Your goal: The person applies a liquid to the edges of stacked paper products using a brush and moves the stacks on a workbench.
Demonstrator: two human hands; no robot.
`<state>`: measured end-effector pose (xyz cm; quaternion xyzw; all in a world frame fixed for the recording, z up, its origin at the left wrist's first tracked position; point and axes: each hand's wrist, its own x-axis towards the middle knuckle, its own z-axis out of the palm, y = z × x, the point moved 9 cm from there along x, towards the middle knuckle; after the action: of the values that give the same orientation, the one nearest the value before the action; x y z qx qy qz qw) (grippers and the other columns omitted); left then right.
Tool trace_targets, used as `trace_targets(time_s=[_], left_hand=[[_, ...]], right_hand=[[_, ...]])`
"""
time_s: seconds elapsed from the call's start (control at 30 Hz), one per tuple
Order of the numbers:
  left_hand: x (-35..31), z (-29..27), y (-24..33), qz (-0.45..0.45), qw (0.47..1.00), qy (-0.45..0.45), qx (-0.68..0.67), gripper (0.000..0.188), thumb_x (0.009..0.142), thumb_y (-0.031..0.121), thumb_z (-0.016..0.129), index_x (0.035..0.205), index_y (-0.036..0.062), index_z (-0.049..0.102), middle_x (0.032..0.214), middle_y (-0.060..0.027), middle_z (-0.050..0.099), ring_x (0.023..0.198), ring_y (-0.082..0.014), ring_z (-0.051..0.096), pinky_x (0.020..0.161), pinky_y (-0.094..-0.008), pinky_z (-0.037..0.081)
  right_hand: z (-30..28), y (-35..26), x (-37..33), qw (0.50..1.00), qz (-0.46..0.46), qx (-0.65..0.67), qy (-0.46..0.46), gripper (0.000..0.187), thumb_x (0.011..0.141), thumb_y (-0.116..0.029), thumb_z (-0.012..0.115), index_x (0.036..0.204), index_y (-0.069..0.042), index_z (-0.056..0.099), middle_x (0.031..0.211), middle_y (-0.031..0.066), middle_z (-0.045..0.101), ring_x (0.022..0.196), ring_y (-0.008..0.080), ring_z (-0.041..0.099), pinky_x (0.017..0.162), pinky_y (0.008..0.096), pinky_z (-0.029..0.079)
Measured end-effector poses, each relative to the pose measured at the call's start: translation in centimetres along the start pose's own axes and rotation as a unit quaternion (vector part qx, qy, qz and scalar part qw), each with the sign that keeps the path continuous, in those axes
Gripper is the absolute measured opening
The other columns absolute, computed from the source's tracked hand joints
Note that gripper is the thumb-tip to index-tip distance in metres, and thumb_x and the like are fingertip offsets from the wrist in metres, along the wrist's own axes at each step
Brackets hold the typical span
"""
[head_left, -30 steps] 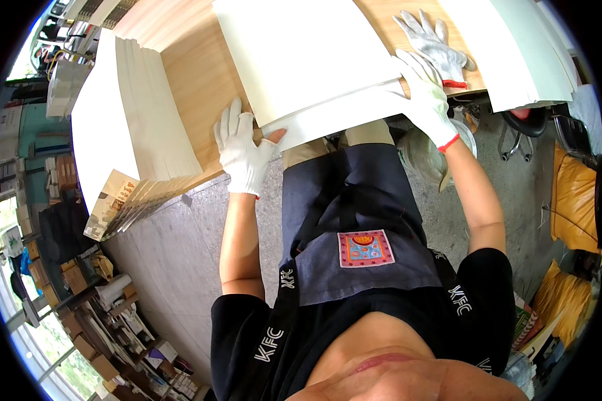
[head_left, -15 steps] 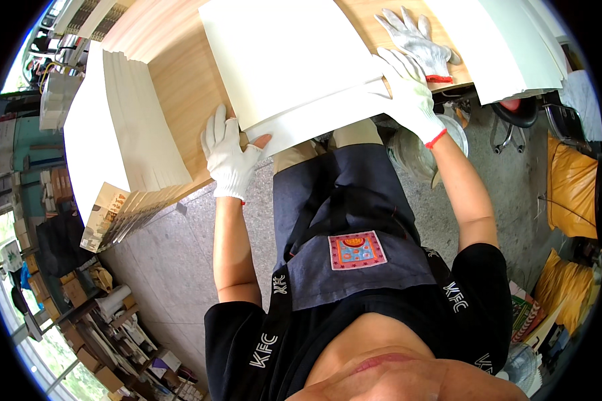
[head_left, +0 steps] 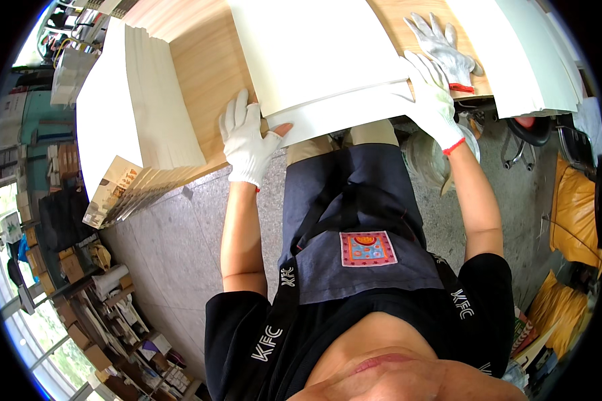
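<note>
A large cream-white sheet [head_left: 314,53] lies on the wooden table, with a whiter strip [head_left: 341,110] along its near edge reaching past the tabletop. At the near left corner is my left hand [head_left: 247,144] in a white knit glove. Its fingers lie stretched on the table, and the bare thumb tip rests on the strip. My right hand [head_left: 435,100], gloved in white with a red cuff, is laid along the right edge with fingers extended. Its thumb reaches over the strip. Beyond it lies a loose grey-white glove [head_left: 445,50] with a red cuff.
A tall stack of white sheets [head_left: 157,100] with printed edges stands on the left of the wooden table [head_left: 207,67]. More white sheets [head_left: 515,53] overhang the right side. Below are a clear round container [head_left: 428,160] and a black stool [head_left: 532,130].
The scene has shifted slightly to the right in view, and the tabletop sits a little differently. Both hands keep the same places at the sheet's edges.
</note>
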<state>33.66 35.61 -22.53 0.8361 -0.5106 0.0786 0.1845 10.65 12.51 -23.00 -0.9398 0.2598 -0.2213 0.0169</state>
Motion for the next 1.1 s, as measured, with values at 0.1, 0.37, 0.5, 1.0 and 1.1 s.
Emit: trace_targets(time_s=[0.1, 0.37, 0.5, 1.0, 1.1], left_hand=[[0.0, 0.0, 0.0, -0.002, 1.0, -0.002, -0.001, 0.07, 0.072, 0.05, 0.076, 0.117, -0.0018, 0.059, 0.142, -0.0214, 0.045, 0.132, -0.0389, 0.038, 0.113, -0.0489, 0.025], [0.1, 0.5, -0.2, -0.013, 0.999, -0.036, 0.008, 0.072, 0.075, 0.05, 0.075, 0.121, -0.0026, 0.057, 0.146, -0.0216, 0.042, 0.134, -0.0401, 0.035, 0.113, -0.0474, 0.026], [0.2, 0.4, -0.1, -0.007, 0.999, -0.042, 0.014, 0.072, 0.076, 0.047, 0.075, 0.125, -0.0026, 0.055, 0.147, -0.0223, 0.041, 0.134, -0.0413, 0.036, 0.112, -0.0458, 0.028], [1.7, -2.2, 6.6, 0.113, 0.99, -0.056, -0.068, 0.074, 0.053, 0.027, 0.088, 0.121, 0.014, 0.061, 0.119, -0.0021, 0.061, 0.106, -0.0292, 0.057, 0.09, -0.0415, 0.049], [2.4, -2.2, 6.4, 0.12, 0.988, -0.072, -0.07, 0.071, 0.056, 0.028, 0.087, 0.12, 0.0149, 0.062, 0.117, -0.0023, 0.062, 0.104, -0.0281, 0.058, 0.089, -0.0393, 0.05]], right_hand=[[0.0, 0.1, 0.0, 1.0, 0.011, 0.013, -0.016, 0.075, 0.08, -0.041, 0.075, 0.142, -0.01, 0.046, 0.148, 0.0103, 0.043, 0.14, 0.0306, 0.034, 0.115, 0.0441, 0.026], [0.3, 0.4, -0.1, 1.0, 0.011, -0.003, -0.008, 0.072, 0.083, -0.05, 0.067, 0.139, -0.009, 0.048, 0.145, 0.0099, 0.046, 0.137, 0.0294, 0.036, 0.116, 0.0448, 0.024], [0.0, 0.1, 0.0, 1.0, 0.006, -0.006, 0.001, 0.07, 0.083, -0.051, 0.066, 0.137, -0.01, 0.05, 0.144, 0.0098, 0.046, 0.137, 0.0296, 0.037, 0.116, 0.0453, 0.025], [-0.3, -0.1, -0.1, 1.0, -0.013, 0.002, 0.016, 0.07, 0.083, -0.049, 0.068, 0.137, -0.009, 0.049, 0.144, 0.0106, 0.046, 0.135, 0.0287, 0.039, 0.115, 0.0443, 0.026], [-0.5, 1.1, 0.1, 0.995, 0.012, 0.095, 0.023, 0.064, 0.085, -0.047, 0.066, 0.134, -0.009, 0.052, 0.14, 0.0111, 0.05, 0.132, 0.0287, 0.043, 0.113, 0.042, 0.03]])
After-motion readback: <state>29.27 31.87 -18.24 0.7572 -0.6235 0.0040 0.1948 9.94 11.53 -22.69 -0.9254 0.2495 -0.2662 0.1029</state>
